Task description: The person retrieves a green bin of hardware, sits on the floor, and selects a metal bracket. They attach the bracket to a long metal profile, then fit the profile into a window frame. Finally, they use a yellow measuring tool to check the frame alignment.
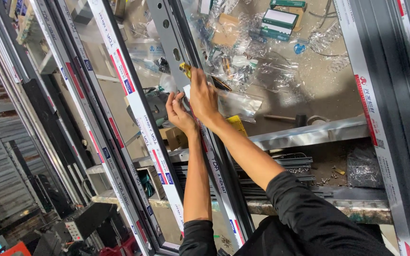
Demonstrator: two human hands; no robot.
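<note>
Cluttered workshop floor below; my left hand (pixel 180 113) pinches the aluminium frame bar (pixel 169 35) steady while my right hand (pixel 203 95) grips a yellow-handled tool (pixel 185 69) against it.

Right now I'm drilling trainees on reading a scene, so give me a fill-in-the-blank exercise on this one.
1. The right hand holds a small ____ tool against the frame.
2. Both hands work on a grey metal bar pierced with round ____.
3. The left hand sits ____ the right hand in the picture.
4. Both sleeves are ____ in colour.

Missing words: yellow; holes; below; black
</note>
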